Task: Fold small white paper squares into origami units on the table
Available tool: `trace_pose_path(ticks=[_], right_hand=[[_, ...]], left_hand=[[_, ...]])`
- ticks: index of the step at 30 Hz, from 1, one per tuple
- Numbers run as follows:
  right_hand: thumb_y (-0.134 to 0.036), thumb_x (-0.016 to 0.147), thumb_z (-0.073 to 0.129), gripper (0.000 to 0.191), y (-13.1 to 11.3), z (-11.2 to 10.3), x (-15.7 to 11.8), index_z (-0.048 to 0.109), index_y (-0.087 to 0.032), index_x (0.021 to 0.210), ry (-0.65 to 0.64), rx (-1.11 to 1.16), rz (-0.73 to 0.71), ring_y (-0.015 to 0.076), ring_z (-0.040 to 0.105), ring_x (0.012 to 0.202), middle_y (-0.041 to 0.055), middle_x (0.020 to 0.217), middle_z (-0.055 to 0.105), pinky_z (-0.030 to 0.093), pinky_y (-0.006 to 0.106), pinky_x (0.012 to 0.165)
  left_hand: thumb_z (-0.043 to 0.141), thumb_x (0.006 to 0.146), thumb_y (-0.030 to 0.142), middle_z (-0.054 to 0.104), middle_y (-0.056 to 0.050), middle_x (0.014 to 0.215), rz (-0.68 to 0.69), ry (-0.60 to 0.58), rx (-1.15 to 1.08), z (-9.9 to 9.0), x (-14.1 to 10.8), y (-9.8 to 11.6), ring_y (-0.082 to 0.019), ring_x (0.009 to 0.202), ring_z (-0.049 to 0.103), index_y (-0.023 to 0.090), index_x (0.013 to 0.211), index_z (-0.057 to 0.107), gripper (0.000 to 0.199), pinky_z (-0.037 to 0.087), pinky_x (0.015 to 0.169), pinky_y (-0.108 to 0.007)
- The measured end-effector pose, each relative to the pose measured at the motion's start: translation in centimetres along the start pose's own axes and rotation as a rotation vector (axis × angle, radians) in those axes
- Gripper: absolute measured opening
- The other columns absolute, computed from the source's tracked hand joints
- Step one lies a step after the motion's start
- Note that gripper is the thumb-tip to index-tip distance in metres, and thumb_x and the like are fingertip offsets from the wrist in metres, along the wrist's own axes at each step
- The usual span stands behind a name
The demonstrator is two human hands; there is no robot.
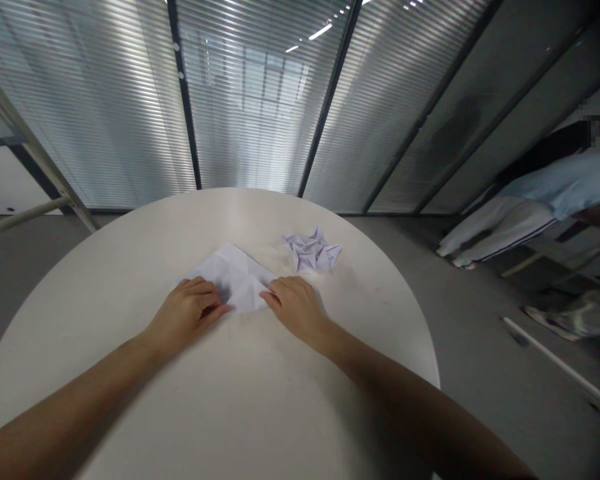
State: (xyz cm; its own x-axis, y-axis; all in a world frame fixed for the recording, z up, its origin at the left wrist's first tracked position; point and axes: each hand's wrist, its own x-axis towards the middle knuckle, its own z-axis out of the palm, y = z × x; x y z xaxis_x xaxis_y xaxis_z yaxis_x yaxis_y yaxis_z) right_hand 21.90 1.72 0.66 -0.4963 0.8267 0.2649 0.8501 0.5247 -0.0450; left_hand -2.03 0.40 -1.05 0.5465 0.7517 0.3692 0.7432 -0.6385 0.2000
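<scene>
A creased sheet of white paper [239,275] lies on the round white table [240,393], its fold lines showing. My left hand [193,312] grips the sheet's left side, fingers curled over it and thumb along the near edge. On the opposite side, my right hand [296,308] has its fingers bent over the right corner, with the thumb pressed at the near edge. Just beyond my right hand sits a folded paper piece [313,252] with several pointed tips, touched by neither hand.
Glass panels with blinds [250,107] stand behind the table. A pale metal frame [45,167] rises at the left. To the right, a person in a light blue top [570,183] is by the wall, and a white bar [560,367] is near the grey floor.
</scene>
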Motion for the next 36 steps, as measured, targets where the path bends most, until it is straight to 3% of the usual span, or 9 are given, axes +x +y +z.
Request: trace_pose_path(ticks=[3,5,9,13,17,23,28,32,36], right_hand=[[-0.039,0.090,0.055,0.021,0.1,0.9,0.4,0.059,-0.019,0.089,0.038,-0.031,0.040,0.0196,0.059,0.085,0.0056,0.091,0.064,0.041,0.030,0.076],[-0.040,0.086,0.060,0.023,0.3,1.1,0.5,0.058,-0.019,0.096,0.058,-0.034,0.056,0.0206,0.058,0.088,0.0063,0.099,0.062,0.042,0.032,0.079],[-0.029,0.088,0.058,0.023,0.1,0.6,0.2,0.056,-0.021,0.110,0.087,-0.072,-0.051,0.0224,0.053,0.104,0.0081,0.117,0.057,0.040,0.036,0.088],[-0.023,0.094,0.046,0.017,-1.2,0.0,-0.6,0.061,-0.021,0.101,-0.016,-0.102,-0.236,0.0219,0.055,0.097,0.0062,0.103,0.064,0.041,0.036,0.086],[-0.033,0.097,0.039,0.029,-2.2,0.2,-1.1,0.064,-0.017,0.094,-0.062,-0.078,-0.213,0.0223,0.059,0.093,0.0075,0.096,0.067,0.044,0.036,0.085],[-0.031,0.097,0.038,0.032,-1.4,0.4,-0.9,0.061,-0.013,0.111,-0.089,-0.051,-0.227,0.0220,0.056,0.113,0.0122,0.118,0.063,0.044,0.034,0.095],[-0.044,0.092,0.045,0.053,-0.5,0.4,-0.9,0.049,-0.005,0.128,-0.087,-0.050,-0.170,0.0271,0.046,0.126,0.0194,0.132,0.053,0.037,0.037,0.104],[-0.059,0.086,0.045,0.078,0.3,0.3,-1.5,0.041,0.003,0.134,-0.122,-0.011,-0.235,0.0311,0.037,0.132,0.0255,0.139,0.043,0.029,0.039,0.111],[-0.063,0.086,0.040,0.082,0.9,0.4,-2.1,0.036,0.002,0.137,-0.161,0.010,-0.294,0.0334,0.030,0.136,0.0257,0.143,0.037,0.025,0.042,0.113]], left_hand=[[0.049,0.090,0.039,0.064,-0.006,0.078,-0.091,-0.026,0.109,0.0,0.1,0.4,-0.022,0.080,0.056,0.018,0.072,0.061,0.030,0.042,0.072,-0.035],[0.050,0.089,0.038,0.066,-0.008,0.092,-0.106,-0.011,0.130,0.0,0.2,0.4,-0.024,0.088,0.058,0.018,0.086,0.064,0.024,0.043,0.075,-0.037],[0.043,0.094,0.028,0.059,-0.004,0.129,0.050,-0.050,0.080,0.4,0.3,0.2,-0.023,0.116,0.053,0.027,0.116,0.059,0.027,0.040,0.093,-0.041],[0.040,0.095,0.030,0.060,-0.003,0.128,0.126,-0.116,0.044,0.1,0.4,0.6,-0.022,0.119,0.053,0.027,0.118,0.059,0.030,0.039,0.097,-0.040],[0.045,0.092,0.041,0.062,-0.005,0.124,0.173,-0.189,0.043,-1.2,0.4,1.9,-0.025,0.114,0.056,0.023,0.117,0.059,0.035,0.038,0.098,-0.045],[0.046,0.090,0.047,0.058,-0.006,0.130,0.242,-0.301,0.002,-2.3,-0.1,3.0,-0.028,0.121,0.050,0.026,0.128,0.052,0.044,0.034,0.102,-0.049],[0.054,0.082,0.055,0.035,-0.007,0.149,0.232,-0.430,-0.092,-2.8,-0.8,3.1,-0.032,0.134,0.035,0.031,0.140,0.037,0.065,0.026,0.108,-0.053],[0.062,0.078,0.041,0.021,-0.004,0.154,0.199,-0.497,-0.192,-3.2,-1.1,3.0,-0.031,0.139,0.024,0.034,0.142,0.032,0.070,0.017,0.113,-0.056],[0.058,0.073,0.018,0.024,-0.002,0.153,0.183,-0.478,-0.304,-3.4,-1.4,2.3,-0.027,0.141,0.021,0.031,0.141,0.033,0.074,0.015,0.115,-0.052]])
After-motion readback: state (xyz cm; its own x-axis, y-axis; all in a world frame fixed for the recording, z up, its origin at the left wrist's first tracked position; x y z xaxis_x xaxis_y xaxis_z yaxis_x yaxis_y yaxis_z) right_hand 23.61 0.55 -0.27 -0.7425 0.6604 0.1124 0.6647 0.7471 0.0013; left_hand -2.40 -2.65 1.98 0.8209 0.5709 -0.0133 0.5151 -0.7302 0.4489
